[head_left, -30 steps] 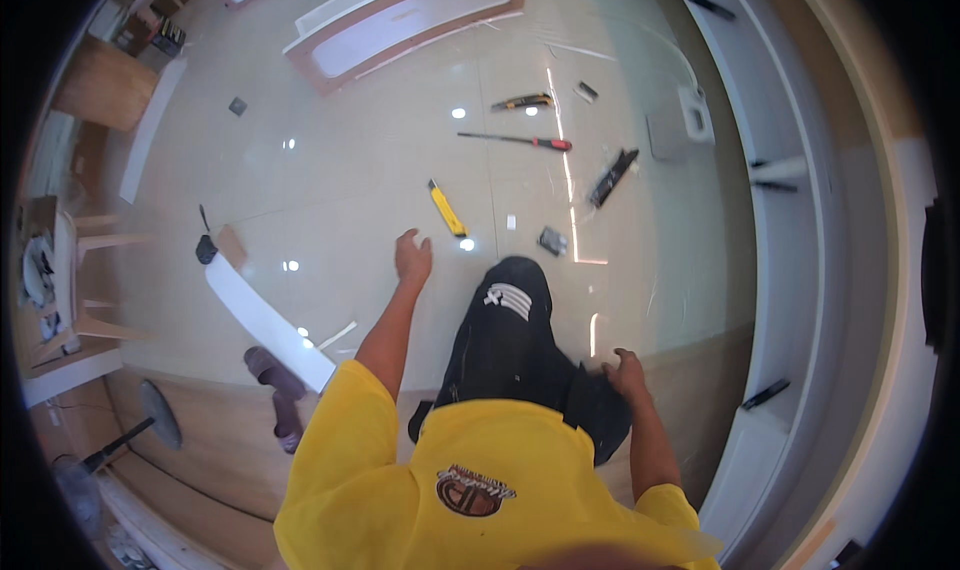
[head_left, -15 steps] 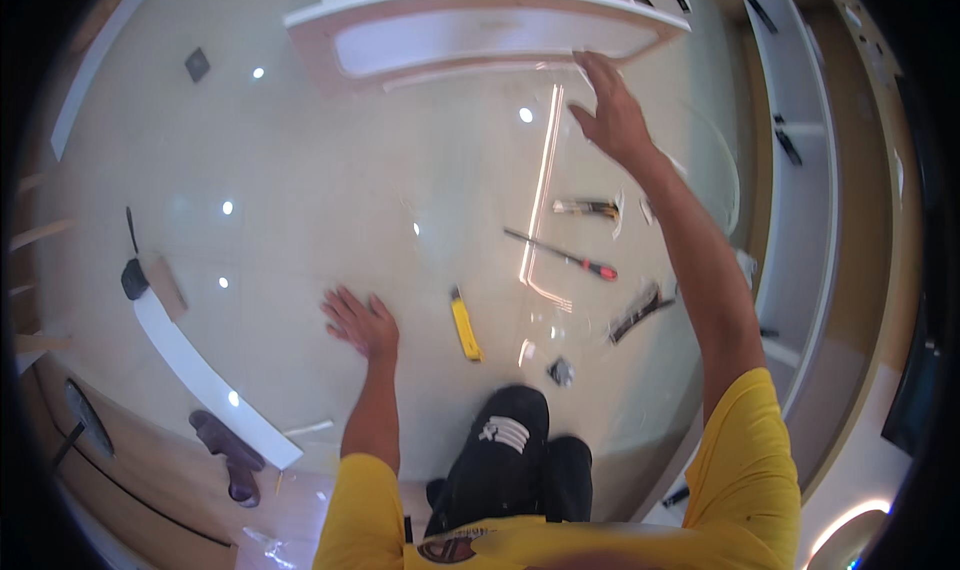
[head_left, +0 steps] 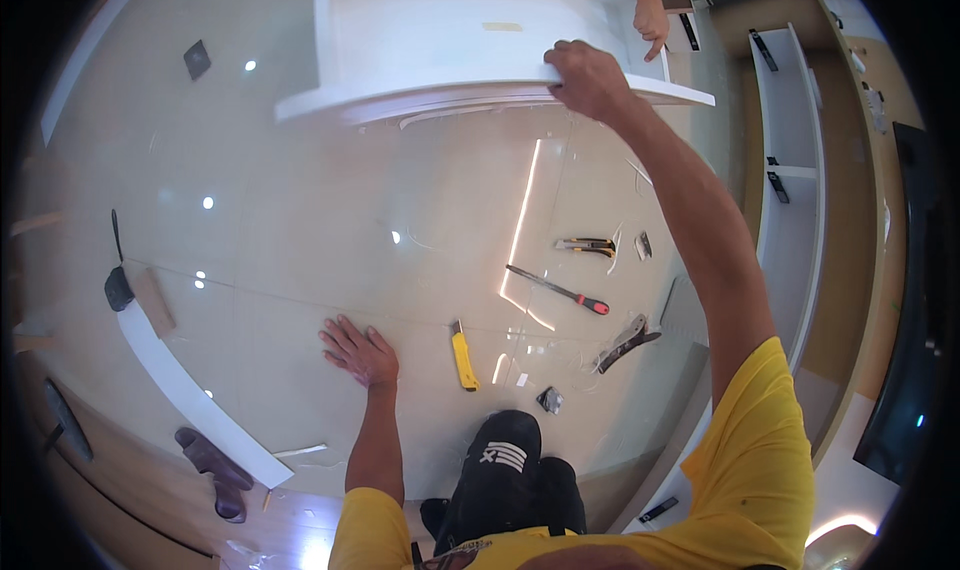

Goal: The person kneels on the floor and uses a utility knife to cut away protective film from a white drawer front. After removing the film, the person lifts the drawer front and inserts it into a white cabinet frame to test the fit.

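Note:
My left hand (head_left: pixel 360 350) lies flat with fingers spread on the glossy pale floor (head_left: pixel 300 220), holding nothing. My right hand (head_left: pixel 583 73) reaches far forward and grips the front edge of a white curved shelf unit (head_left: pixel 440 40) lying on the floor. Another person's hand (head_left: pixel 652 18) holds the same unit at its far right corner. A yellow utility knife (head_left: pixel 462 356) lies just right of my left hand. Further right lie a red-handled screwdriver (head_left: pixel 558 290) and pliers (head_left: pixel 586 246).
A dark hand tool (head_left: pixel 628 338) and a small dark piece (head_left: pixel 549 400) lie near my black-trousered knee (head_left: pixel 500 460). A long white curved panel (head_left: pixel 190 390) lies at the left with a black tool (head_left: pixel 117 285) by its end. White shelving (head_left: pixel 790 170) runs along the right.
My right hand went further forward and closed on the shelf unit's edge. My left hand stayed planted on the floor while my view tilted forward, bringing the unit closer.

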`<state>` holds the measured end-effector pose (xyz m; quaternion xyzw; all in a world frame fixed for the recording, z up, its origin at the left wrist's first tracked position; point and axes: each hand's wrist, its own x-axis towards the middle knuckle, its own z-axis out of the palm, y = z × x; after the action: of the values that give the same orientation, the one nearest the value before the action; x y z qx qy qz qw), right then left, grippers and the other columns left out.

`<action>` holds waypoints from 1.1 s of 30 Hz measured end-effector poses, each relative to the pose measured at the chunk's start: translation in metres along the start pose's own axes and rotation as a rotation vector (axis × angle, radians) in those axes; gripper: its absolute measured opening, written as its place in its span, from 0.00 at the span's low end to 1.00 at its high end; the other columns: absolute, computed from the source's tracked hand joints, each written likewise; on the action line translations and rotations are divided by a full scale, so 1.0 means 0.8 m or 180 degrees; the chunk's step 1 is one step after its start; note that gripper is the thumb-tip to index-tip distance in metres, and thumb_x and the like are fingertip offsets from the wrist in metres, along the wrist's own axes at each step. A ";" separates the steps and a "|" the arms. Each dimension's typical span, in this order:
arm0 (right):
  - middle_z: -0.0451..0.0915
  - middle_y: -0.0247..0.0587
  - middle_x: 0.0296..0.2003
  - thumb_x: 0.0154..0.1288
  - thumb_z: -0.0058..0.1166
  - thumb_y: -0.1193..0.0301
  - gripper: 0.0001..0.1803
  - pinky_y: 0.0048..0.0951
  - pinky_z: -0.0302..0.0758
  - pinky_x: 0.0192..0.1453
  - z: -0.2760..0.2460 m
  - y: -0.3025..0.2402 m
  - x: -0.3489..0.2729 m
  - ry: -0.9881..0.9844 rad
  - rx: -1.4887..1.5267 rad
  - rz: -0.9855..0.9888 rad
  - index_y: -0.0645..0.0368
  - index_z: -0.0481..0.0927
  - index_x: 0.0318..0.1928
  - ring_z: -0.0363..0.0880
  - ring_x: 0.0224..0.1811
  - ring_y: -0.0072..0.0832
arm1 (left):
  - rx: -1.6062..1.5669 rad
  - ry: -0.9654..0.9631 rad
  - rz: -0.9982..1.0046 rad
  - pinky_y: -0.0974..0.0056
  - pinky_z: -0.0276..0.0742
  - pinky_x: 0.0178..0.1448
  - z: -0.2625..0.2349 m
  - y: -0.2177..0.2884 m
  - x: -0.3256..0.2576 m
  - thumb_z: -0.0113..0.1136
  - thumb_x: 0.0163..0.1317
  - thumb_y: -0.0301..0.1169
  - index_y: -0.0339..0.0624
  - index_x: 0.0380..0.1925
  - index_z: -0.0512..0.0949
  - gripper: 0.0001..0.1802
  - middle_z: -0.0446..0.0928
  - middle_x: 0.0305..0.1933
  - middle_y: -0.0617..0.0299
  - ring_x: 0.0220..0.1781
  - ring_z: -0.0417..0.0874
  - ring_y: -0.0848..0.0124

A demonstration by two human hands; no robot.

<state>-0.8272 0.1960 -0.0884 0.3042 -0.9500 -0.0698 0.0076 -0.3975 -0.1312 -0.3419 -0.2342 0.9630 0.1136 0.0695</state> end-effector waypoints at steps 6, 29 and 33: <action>0.77 0.40 0.35 0.50 0.70 0.72 0.15 0.41 0.81 0.40 -0.073 -0.102 -0.055 0.0223 0.0309 -0.0419 0.59 0.76 0.36 0.80 0.43 0.40 | -0.0253 -0.0142 -0.0112 0.29 0.36 0.80 -0.006 0.001 0.000 0.43 0.76 0.42 0.38 0.77 0.54 0.34 0.43 0.84 0.45 0.85 0.39 0.40; 0.72 0.36 0.27 0.46 0.72 0.75 0.24 0.30 0.72 0.25 -0.464 -0.434 -0.449 0.0176 0.1489 -0.0131 0.62 0.80 0.46 0.75 0.27 0.30 | -0.1512 -0.1362 -0.0796 0.37 0.57 0.78 -0.041 -0.236 -0.280 0.40 0.79 0.45 0.37 0.71 0.66 0.29 0.66 0.75 0.45 0.77 0.64 0.44; 0.77 0.43 0.31 0.47 0.73 0.70 0.30 0.39 0.78 0.31 -0.456 -0.468 -0.536 -0.0009 0.2215 0.0406 0.65 0.78 0.53 0.80 0.34 0.41 | -0.2988 -0.1797 -0.1997 0.38 0.58 0.78 -0.107 -0.321 -0.333 0.39 0.79 0.46 0.37 0.71 0.65 0.30 0.66 0.76 0.46 0.77 0.65 0.44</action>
<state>-0.2410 0.0965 0.2336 0.2285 -0.9340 0.2583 -0.0935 -0.0502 -0.2590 -0.2575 -0.4720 0.6407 0.5556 0.2409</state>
